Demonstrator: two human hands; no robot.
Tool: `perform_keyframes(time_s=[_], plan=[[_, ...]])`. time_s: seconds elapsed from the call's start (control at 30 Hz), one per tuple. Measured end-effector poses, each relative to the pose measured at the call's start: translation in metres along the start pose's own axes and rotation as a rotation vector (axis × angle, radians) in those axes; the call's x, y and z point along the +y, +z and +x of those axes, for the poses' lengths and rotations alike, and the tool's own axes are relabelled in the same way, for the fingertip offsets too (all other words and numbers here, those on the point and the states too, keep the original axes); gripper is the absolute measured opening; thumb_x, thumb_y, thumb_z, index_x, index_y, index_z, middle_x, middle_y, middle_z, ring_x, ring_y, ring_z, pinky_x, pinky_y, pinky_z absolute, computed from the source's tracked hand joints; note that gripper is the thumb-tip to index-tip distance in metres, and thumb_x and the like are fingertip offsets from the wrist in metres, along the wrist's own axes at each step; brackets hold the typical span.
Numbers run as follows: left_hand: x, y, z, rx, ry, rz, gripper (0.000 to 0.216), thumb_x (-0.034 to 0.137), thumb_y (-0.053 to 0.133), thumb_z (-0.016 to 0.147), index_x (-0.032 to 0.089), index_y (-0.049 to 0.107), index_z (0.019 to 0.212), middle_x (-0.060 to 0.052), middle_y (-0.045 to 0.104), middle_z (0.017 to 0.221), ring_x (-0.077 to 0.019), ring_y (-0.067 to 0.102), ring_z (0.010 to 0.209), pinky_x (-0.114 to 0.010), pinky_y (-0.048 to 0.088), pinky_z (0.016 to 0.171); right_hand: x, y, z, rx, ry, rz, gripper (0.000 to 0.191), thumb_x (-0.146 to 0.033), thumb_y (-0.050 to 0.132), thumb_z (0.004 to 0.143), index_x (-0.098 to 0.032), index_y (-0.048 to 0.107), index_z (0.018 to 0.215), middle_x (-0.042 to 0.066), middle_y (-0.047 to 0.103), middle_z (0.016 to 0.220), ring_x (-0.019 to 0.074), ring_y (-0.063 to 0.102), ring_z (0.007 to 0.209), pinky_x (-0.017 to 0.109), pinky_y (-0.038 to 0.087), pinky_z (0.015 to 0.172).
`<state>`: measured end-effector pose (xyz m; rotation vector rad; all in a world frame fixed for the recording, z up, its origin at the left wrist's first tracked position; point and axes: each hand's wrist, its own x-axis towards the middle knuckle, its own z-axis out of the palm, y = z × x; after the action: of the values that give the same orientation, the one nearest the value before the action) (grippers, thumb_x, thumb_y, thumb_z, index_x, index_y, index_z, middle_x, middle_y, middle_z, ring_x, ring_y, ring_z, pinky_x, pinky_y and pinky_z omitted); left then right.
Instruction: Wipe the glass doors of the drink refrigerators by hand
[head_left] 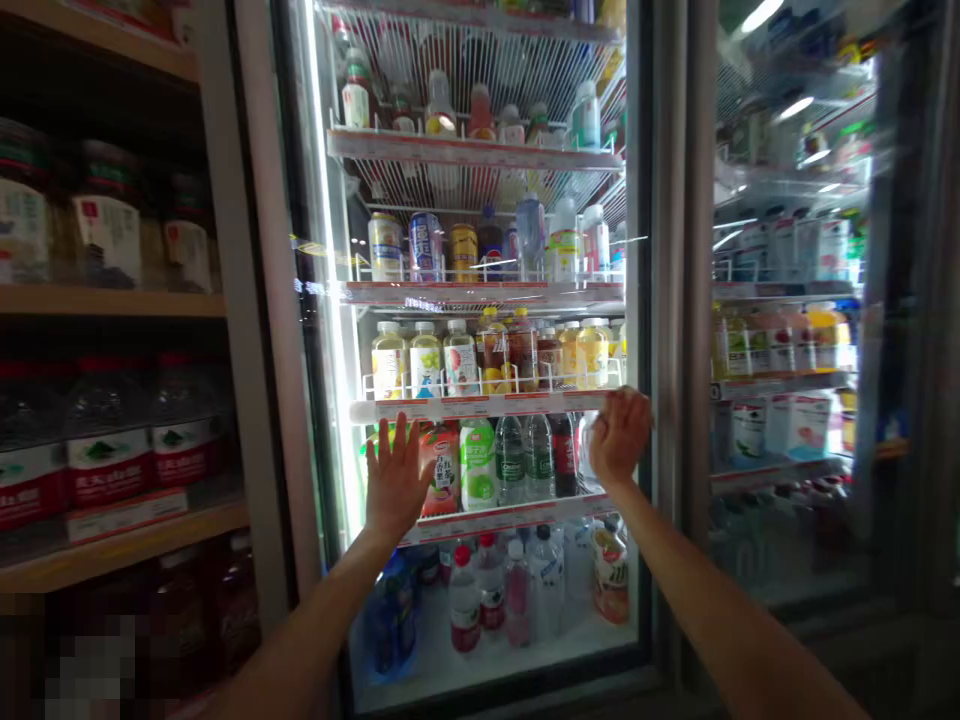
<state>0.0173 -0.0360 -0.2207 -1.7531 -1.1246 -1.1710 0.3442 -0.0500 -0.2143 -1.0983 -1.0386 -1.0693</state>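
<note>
A tall glass-fronted drinks cooler (645,250) with lit shelves stands straight ahead of me. My left hand (397,488) is raised in front of its lower shelves, fingers spread, holding nothing. Just right of that hand are a red drink bottle (441,462) and a green-and-white bottle (478,465). Near the cooler's right edge, my right hand (619,432) is closed, fingers curled. Whatever it grips, if anything, is hidden. Clear bottles (511,462) and a dark bottle (564,465) stand behind the glass to its left.
Wooden shelves (112,302) on the left carry several large bottles with red-and-white labels (112,465). Juice bottles (390,362) and cans (385,245) fill the cooler's upper shelves. Red-capped bottles (465,605) stand at its bottom. Another glass cooler (780,380) is on the right.
</note>
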Motion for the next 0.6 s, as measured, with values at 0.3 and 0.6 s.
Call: perform_keyframes(time_s=[0.3, 0.6], plan=[[-0.001, 0.001, -0.001, 0.035, 0.046, 0.020, 0.067, 0.038, 0.042, 0.089, 0.016, 0.011, 0.144, -0.014, 0.019, 0.149, -0.0305, 0.004, 0.139, -0.057, 0.021, 0.108, -0.048, 0.010, 0.003, -0.097, -0.120, 0.078, 0.051, -0.020, 0.040, 0.086, -0.024, 0.037, 0.137, 0.009, 0.018, 0.151, 0.0306, 0.015, 0.139, 0.058, 0.025, 0.105], [-0.004, 0.000, -0.002, 0.056, 0.094, 0.038, 0.070, 0.038, 0.043, 0.088, 0.017, 0.007, 0.144, -0.014, 0.021, 0.149, -0.0300, 0.005, 0.139, -0.056, 0.024, 0.107, -0.099, 0.016, -0.014, -0.356, -0.488, 0.170, 0.056, -0.020, 0.045, 0.083, -0.031, 0.035, 0.138, 0.001, 0.024, 0.150, 0.0250, 0.013, 0.140, 0.051, 0.020, 0.111]])
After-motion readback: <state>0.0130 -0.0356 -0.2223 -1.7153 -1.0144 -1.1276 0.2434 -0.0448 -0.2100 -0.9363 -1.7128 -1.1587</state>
